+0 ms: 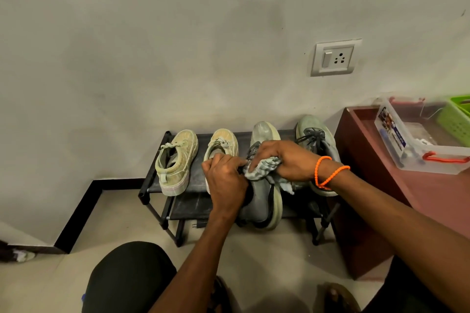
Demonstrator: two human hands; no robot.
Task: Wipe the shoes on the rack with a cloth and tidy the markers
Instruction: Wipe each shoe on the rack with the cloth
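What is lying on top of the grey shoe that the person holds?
A crumpled cloth lies on the grey shoe, gripped by the right hand. The left hand holds the shoe's side. The laces are mostly covered.

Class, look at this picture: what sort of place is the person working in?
Probably a room or entryway in a home: a low black shoe rack with sneakers stands against a plain wall bearing a switch-and-socket plate, beside a maroon cabinet.
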